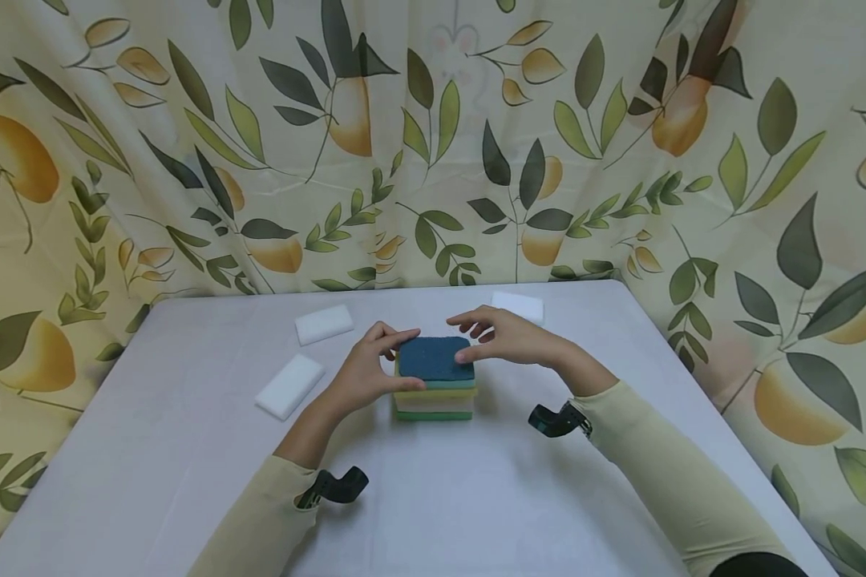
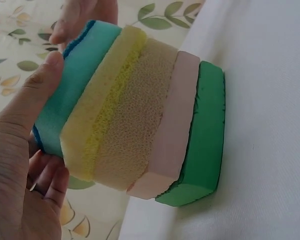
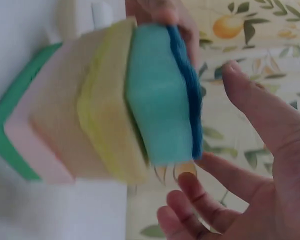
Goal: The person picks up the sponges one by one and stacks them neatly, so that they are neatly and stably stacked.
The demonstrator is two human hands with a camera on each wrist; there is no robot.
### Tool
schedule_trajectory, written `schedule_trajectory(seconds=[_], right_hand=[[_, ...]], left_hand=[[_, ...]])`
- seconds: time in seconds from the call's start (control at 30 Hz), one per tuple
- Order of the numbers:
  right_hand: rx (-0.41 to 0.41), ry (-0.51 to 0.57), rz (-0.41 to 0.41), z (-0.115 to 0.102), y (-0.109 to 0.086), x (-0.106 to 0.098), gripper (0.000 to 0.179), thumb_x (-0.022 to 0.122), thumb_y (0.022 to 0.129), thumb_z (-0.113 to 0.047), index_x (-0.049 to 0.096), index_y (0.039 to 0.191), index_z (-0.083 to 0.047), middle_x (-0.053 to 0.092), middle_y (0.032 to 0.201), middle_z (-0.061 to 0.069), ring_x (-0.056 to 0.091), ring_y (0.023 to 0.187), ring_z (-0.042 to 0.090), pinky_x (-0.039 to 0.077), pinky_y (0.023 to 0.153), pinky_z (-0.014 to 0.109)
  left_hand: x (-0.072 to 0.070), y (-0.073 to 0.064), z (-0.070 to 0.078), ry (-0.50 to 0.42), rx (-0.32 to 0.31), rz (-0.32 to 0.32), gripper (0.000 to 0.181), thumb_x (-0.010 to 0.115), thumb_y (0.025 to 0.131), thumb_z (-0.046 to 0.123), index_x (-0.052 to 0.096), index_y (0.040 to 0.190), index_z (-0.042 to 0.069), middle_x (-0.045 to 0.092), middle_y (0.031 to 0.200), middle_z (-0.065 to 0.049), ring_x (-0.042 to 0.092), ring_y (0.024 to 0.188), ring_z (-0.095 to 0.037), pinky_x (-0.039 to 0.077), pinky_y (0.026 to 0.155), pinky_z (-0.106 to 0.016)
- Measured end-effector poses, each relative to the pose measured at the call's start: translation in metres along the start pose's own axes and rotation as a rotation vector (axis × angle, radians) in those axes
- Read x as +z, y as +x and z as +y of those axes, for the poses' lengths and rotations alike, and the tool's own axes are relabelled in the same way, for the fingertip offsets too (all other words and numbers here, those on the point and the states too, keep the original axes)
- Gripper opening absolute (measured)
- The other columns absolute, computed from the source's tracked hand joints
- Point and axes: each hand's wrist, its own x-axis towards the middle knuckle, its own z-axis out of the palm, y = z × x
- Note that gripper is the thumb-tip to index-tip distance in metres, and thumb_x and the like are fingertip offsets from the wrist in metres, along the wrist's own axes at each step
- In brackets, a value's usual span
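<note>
A stack of sponges stands at the middle of the table. On top sits a teal sponge with a dark blue scouring face [image 1: 433, 358]. Below it come a yellow sponge [image 2: 102, 102], a beige porous one [image 2: 137, 110], a pale pink one [image 2: 171, 120] and a green one [image 2: 202, 140] at the bottom. My left hand [image 1: 364, 370] holds the teal sponge from the left, thumb along the near side and fingers at the far side. At the stack's right, my right hand [image 1: 508, 336] has its fingers spread, with thumb and fingertips close to the teal sponge's edge.
Two white blocks, one nearer [image 1: 289, 386] and one farther back [image 1: 324, 324], lie left of the stack. Another white block [image 1: 517, 307] lies at the back right, partly behind my right hand. A patterned curtain [image 1: 440, 160] hangs behind the white-covered table [image 1: 188, 449].
</note>
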Motion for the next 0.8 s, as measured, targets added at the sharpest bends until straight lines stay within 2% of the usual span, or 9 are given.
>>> schedule_trajectory(seconds=[0.1, 0.33, 0.6, 0.8], right_hand=[[0.013, -0.005, 0.071, 0.01, 0.002, -0.01, 0.07, 0.075, 0.086, -0.042, 0.051, 0.144, -0.012, 0.053, 0.138, 0.012, 0.053, 0.122, 0.03, 0.047, 0.1, 0.046], [0.099, -0.025, 0.213, 0.046, 0.01, -0.032, 0.072, 0.077, 0.085, -0.037, 0.048, 0.145, -0.009, 0.051, 0.141, 0.016, 0.051, 0.126, 0.035, 0.047, 0.099, 0.05], [0.227, 0.041, 0.35, 0.097, 0.02, -0.051, 0.076, 0.076, 0.087, -0.032, 0.041, 0.15, -0.01, 0.039, 0.153, 0.015, 0.039, 0.137, 0.039, 0.039, 0.105, 0.056], [0.299, 0.002, 0.381, 0.123, 0.025, -0.055, 0.081, 0.076, 0.086, -0.032, 0.036, 0.152, -0.008, 0.032, 0.156, 0.019, 0.033, 0.14, 0.043, 0.036, 0.106, 0.058]], left_hand=[[0.0, 0.0, 0.001, -0.001, -0.011, -0.003, 0.079, 0.091, 0.068, 0.035, 0.059, 0.138, 0.02, 0.045, 0.102, -0.002, 0.05, 0.099, -0.02, 0.047, 0.088, -0.052], [0.001, -0.001, 0.002, -0.022, -0.009, -0.005, 0.078, 0.091, 0.068, 0.033, 0.059, 0.138, 0.02, 0.042, 0.1, -0.003, 0.051, 0.102, -0.037, 0.045, 0.086, -0.053], [0.002, -0.001, 0.001, -0.026, 0.002, -0.001, 0.077, 0.091, 0.068, 0.031, 0.06, 0.137, 0.019, 0.041, 0.099, -0.003, 0.05, 0.1, -0.036, 0.045, 0.087, -0.053], [0.003, 0.0, -0.001, -0.033, 0.021, 0.007, 0.077, 0.091, 0.067, 0.03, 0.06, 0.137, 0.019, 0.041, 0.099, -0.004, 0.048, 0.096, -0.025, 0.045, 0.086, -0.052]])
